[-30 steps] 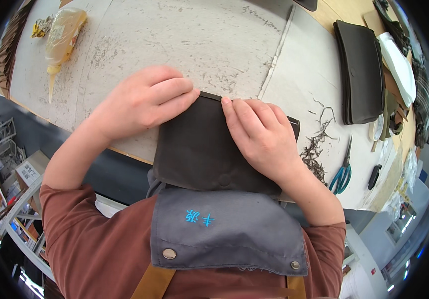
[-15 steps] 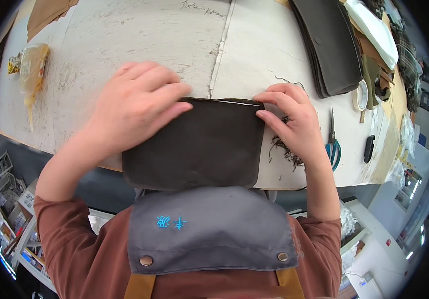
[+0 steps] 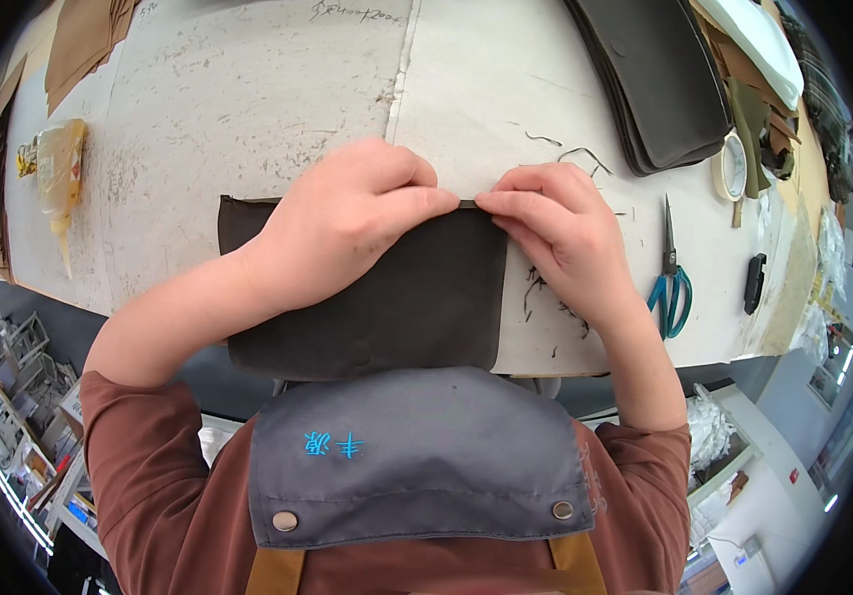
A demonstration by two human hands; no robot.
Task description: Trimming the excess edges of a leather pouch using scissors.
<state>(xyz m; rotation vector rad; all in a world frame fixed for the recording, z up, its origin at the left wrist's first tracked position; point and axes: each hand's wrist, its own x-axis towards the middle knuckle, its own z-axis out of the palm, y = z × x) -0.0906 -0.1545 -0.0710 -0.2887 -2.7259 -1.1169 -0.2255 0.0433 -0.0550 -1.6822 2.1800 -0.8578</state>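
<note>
A dark brown rectangular fabric piece (image 3: 397, 307) lies flat on the pale scuffed worktable (image 3: 248, 109), close to its near edge. My left hand (image 3: 347, 218) rests on the piece's upper middle, its fingers curled and pinching the far edge. My right hand (image 3: 560, 228) pinches the same far edge at the upper right corner, its fingertips meeting those of the left hand. Loose thread scraps (image 3: 545, 297) lie on the table under the right wrist.
Teal-handled scissors (image 3: 671, 273) and a small black tool (image 3: 753, 283) lie to the right. A stack of dark fabric pieces (image 3: 659, 79) and a tape roll (image 3: 734, 169) sit at the back right. A plastic glue bag (image 3: 55, 169) and brown sheets (image 3: 84, 40) lie at the left.
The dark piece has been spread wider to the left. Both hands moved from lying flat on it to pinching its far edge, the right hand shifting toward the upper right corner.
</note>
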